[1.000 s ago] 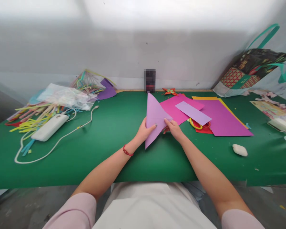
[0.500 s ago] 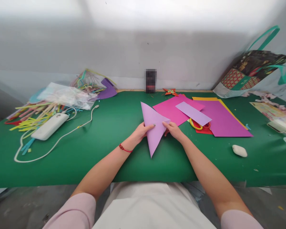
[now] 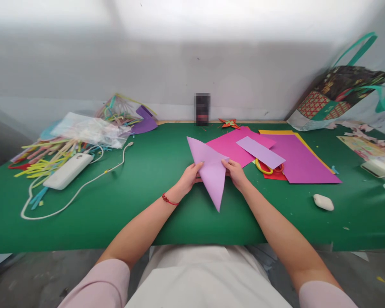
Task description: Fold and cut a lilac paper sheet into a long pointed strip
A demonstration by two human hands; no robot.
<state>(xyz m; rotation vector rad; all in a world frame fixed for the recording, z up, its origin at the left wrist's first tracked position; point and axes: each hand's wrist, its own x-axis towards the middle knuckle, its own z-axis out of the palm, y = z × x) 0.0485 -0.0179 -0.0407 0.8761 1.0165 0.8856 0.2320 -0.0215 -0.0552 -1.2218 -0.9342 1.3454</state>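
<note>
A lilac paper folded into a triangle [image 3: 210, 171] is held just above the green table cover [image 3: 147, 179], one point aimed toward me. My left hand [image 3: 189, 177] pinches its left edge with thumb and fingers. My right hand [image 3: 235, 173] grips the right corner. A red bracelet circles my left wrist. Just right of my hands lie a pink sheet [image 3: 237, 147], a lilac paper strip [image 3: 259, 152] and yellow-handled scissors [image 3: 265, 167].
A magenta sheet [image 3: 301, 162] lies over yellow and red sheets at right, with a white eraser [image 3: 323, 202] nearer me. A patterned bag [image 3: 336, 94] leans at back right. A white power bank [image 3: 67, 171] with cable, coloured strips and a plastic bag sit at left.
The lilac triangle has turned counter-clockwise in my hands, its lower point swinging from left to right and its top point tilting left. Both hands kept their hold.
</note>
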